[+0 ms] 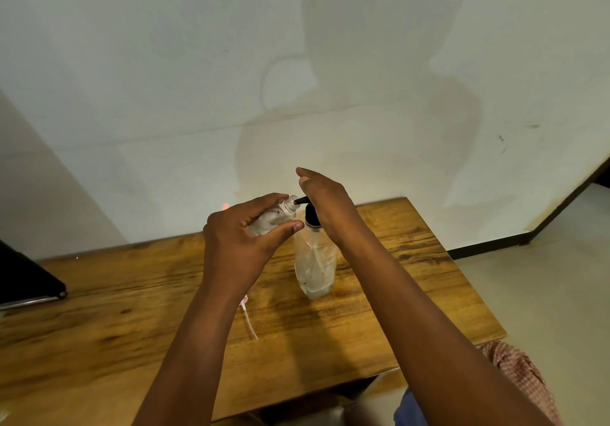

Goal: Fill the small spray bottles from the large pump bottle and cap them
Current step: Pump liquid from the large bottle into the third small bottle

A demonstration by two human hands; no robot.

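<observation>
A large clear pump bottle with a black pump head stands upright on the wooden table. My right hand rests flat on top of the pump head, fingers stretched out. My left hand holds a small clear spray bottle, tilted, with its uncapped mouth right at the black nozzle tip. A spray cap with a thin white dip tube lies on the table below my left wrist.
A dark flat device lies at the table's left edge. A white wall rises right behind the table. The table's right edge drops to a pale floor. A small pink object peeks out behind my left hand.
</observation>
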